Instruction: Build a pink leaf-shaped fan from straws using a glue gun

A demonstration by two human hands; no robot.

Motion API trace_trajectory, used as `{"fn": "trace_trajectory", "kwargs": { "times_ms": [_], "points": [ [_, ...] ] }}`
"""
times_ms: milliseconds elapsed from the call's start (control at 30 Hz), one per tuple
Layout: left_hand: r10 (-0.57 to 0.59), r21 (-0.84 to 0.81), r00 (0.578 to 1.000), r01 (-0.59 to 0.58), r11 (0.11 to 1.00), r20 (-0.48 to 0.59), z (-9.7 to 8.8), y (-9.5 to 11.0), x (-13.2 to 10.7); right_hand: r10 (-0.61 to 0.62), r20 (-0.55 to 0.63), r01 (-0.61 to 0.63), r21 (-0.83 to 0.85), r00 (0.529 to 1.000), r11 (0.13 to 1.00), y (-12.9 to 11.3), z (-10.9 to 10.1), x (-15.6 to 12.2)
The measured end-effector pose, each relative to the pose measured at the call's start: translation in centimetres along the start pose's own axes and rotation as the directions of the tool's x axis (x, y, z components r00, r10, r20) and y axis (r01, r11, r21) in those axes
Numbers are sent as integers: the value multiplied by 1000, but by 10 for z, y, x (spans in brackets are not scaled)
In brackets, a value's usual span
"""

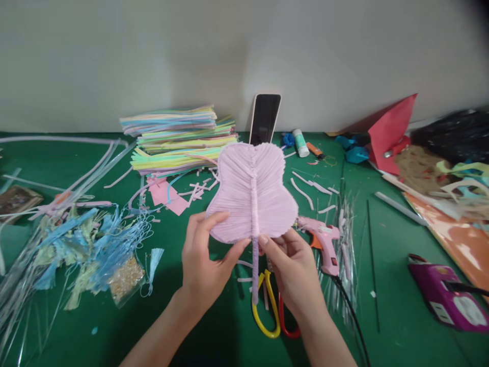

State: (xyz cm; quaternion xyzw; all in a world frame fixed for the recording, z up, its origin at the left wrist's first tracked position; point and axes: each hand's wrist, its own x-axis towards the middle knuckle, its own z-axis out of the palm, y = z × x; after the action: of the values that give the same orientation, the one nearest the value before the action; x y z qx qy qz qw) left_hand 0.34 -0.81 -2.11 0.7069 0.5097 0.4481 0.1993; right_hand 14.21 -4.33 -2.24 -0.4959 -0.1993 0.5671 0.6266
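A pale lilac fan (pixel 235 191) with a scalloped outline, made of what look like pipe cleaners, is held up over the table. Its wrapped stick handle (pixel 255 275) points down toward me. My left hand (pixel 206 247) grips the lower left edge, fingers on the front and thumb by the handle. At the lower right edge, my right hand (pixel 288 257) pinches the fan beside the handle, its fingertips partly behind it. Scissors with yellow and red grips (pixel 272 326) lie under the handle, their blades hidden. Right of my right hand rests a pink glue gun (pixel 324 242).
Bundles of pastel pipe cleaners (pixel 183 137) lie at the back beside a propped phone (pixel 265 118). Blue tassels (pixel 99 239) and a bag of gold beads (pixel 127 279) are on the left. A purple device (pixel 449 295) sits at right; a black cable (pixel 353 316) trails from the glue gun.
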Motion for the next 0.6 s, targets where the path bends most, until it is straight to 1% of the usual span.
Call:
{"fn": "trace_trajectory", "kwargs": {
  "times_ms": [233, 400, 600],
  "points": [
    [-25, -13, 1000, 25, 1000, -2, 3, -2, -2, 7, 31, -8, 29, 999, 1000, 3, -3, 1],
    [-5, -1, 1000, 5, 1000, -23, 3, -2, -1, 7, 35, -8, 29, 999, 1000, 3, -2, 1],
    [-13, 14, 999, 14, 1000, -32, 5, -2, -2, 5, 5, -5, -17, 1000, 1000, 6, -3, 1]
  ]
}}
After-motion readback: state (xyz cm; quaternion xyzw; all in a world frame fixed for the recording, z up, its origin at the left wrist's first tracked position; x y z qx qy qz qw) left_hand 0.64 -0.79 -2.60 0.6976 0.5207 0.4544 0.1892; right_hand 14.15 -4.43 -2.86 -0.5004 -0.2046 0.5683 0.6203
